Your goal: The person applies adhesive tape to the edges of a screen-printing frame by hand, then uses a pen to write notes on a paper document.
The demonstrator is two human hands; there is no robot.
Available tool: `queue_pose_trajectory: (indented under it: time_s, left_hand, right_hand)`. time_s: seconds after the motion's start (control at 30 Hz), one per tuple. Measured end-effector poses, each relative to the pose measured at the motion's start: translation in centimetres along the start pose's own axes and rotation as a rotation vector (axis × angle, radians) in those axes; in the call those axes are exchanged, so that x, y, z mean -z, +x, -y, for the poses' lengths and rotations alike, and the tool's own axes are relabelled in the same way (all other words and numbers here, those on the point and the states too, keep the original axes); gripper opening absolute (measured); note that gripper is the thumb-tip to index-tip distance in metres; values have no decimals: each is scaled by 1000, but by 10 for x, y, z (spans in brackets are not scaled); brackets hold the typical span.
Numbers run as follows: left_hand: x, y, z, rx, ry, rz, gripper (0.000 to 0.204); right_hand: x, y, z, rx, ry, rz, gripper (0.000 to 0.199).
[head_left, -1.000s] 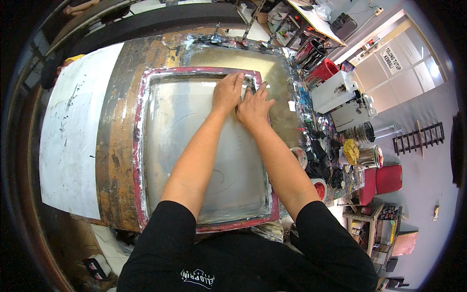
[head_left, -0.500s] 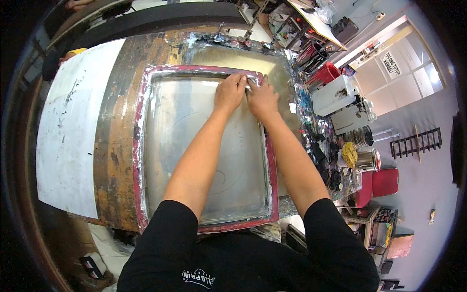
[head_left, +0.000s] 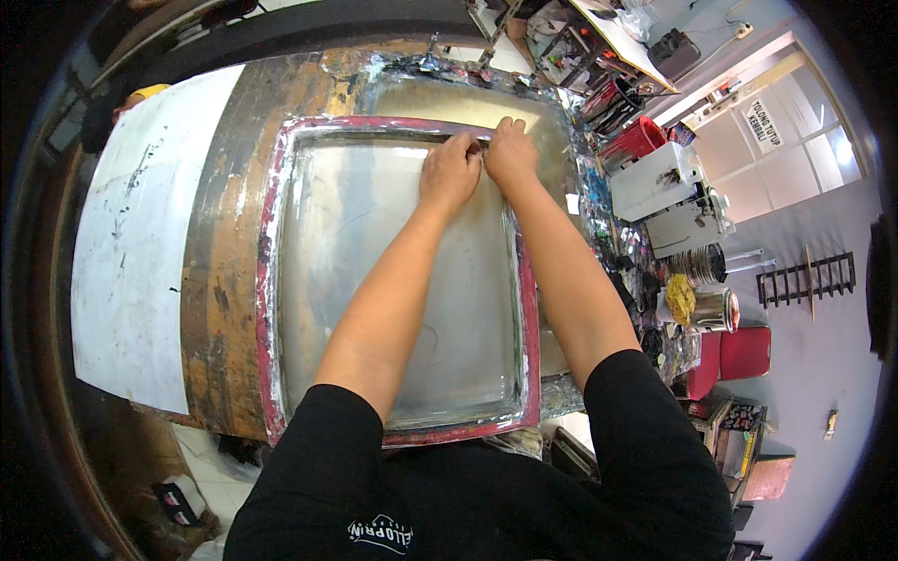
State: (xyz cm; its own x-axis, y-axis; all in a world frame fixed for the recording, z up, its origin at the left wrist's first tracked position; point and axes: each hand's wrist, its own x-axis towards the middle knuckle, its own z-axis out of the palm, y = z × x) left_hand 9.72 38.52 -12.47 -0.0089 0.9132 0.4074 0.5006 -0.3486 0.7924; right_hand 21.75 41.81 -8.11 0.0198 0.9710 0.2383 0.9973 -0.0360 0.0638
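Observation:
A screen-printing frame with paint-stained red sides and a pale translucent mesh lies on the worktable. Both hands meet at its far right corner. My left hand is closed, its fingers bent together just inside the frame's far side. Right beside it, my right hand is closed over the corner, with its knuckles pointing away from me. The fingertips of the two hands almost touch. Whatever they pinch between them is too small and hidden to make out. A faint round outline shows on the mesh.
A white sheet covers the table's left end, beside stained bare wood. Along the right edge stand white containers, a red bucket, a tin can and a yellow lump. Far left, part of another person shows.
My right hand has moved a little farther away, over the frame's corner, and its fingers have curled. My left hand has shifted slightly right. The frame lies where it was.

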Motion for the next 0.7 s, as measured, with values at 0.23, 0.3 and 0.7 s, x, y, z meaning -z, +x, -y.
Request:
queue_pose_trajectory:
  time_s: [0.23,0.3,0.7]
  left_hand:
    - [9,0,4,-119,208,144,25]
    - [5,-6,-8,-186,273,167,30]
    - [-1,-3,2,-108,359,88,49]
  right_hand:
    - [13,13,-2,35,70,86,34]
    - [1,16,-22,43,102,47,28]
    - [11,56,-32,298,40,168,39]
